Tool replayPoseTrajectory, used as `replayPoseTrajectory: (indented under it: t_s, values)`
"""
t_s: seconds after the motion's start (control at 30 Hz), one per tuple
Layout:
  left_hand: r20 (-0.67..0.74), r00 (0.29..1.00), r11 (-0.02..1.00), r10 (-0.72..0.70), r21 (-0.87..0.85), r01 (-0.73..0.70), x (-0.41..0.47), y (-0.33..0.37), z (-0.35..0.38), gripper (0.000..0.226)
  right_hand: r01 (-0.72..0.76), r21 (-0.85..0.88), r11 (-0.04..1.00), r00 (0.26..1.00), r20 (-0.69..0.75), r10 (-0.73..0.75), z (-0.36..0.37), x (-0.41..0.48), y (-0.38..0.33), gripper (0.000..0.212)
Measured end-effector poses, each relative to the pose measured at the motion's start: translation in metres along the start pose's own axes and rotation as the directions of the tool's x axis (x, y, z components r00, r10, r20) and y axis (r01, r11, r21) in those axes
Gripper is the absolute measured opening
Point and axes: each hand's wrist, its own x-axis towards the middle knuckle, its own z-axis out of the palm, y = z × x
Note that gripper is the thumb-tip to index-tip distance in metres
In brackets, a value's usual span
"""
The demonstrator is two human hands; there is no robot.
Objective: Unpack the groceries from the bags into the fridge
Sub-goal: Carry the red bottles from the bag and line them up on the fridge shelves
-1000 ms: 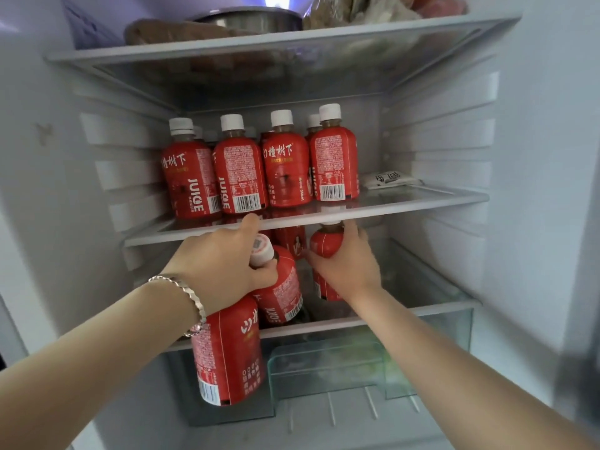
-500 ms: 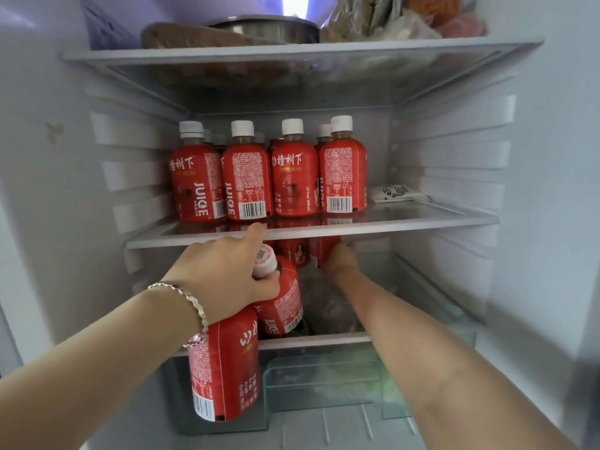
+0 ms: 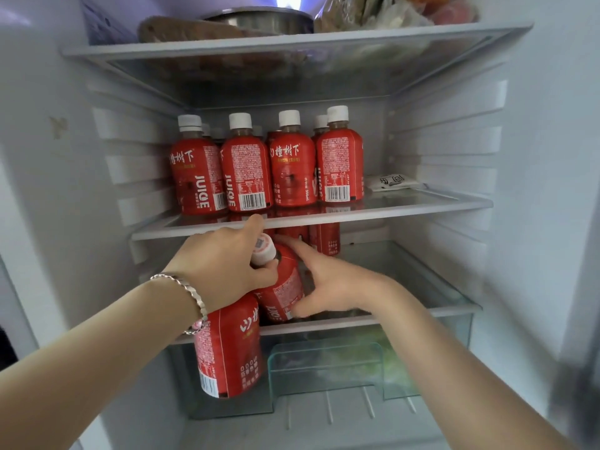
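White ribbed plastic walls (image 3: pixel 454 151) and clear glass shelves (image 3: pixel 422 203) enclose upright red-labelled, white-capped juice bottles (image 3: pixel 292 164). At the lower shelf's front, the left hand (image 3: pixel 220 264) grips a tilted bottle (image 3: pixel 285 284) by its neck, and the right hand (image 3: pixel 331 284) clasps its body. The second bottle (image 3: pixel 227 349) hangs beneath, its top hidden by the left wrist.

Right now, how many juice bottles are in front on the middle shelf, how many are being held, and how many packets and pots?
front-row juice bottles on the middle shelf: 4
held juice bottles, left hand and right hand: 2
white packet: 1
metal pot: 1
Total: 8; bottles further back are too hidden to count.
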Motion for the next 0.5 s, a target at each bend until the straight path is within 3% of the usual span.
replayPoseTrajectory:
  t_s: [0.07,0.17,0.27,0.37,0.5]
  values:
    - [-0.003,0.999,0.999,0.038,0.028,-0.038,0.0,0.003,-0.001,0.035,0.152,0.151,0.977,0.981,-0.144,-0.131,0.016,-0.009,-0.011,0.079]
    - [-0.026,0.995,0.995,0.097,0.043,-0.095,0.001,0.008,-0.004,0.038,0.259,0.163,0.952,0.886,-0.433,-0.167,0.03,-0.013,-0.013,0.056]
    - [-0.135,0.99,0.997,0.037,-0.066,-0.046,0.001,0.0,-0.01,0.047,0.275,0.295,0.915,0.79,-0.611,-0.04,0.031,-0.024,-0.006,0.038]
    - [-0.3,0.953,0.995,-0.042,-0.095,0.014,0.008,-0.005,-0.015,0.034,0.257,0.462,0.849,0.695,-0.699,0.17,0.03,-0.03,0.006,0.029]
    - [-0.404,0.913,0.997,-0.062,0.007,0.071,0.027,0.0,-0.014,0.037,0.22,0.467,0.856,0.691,-0.694,0.201,0.031,-0.029,0.004,0.031]
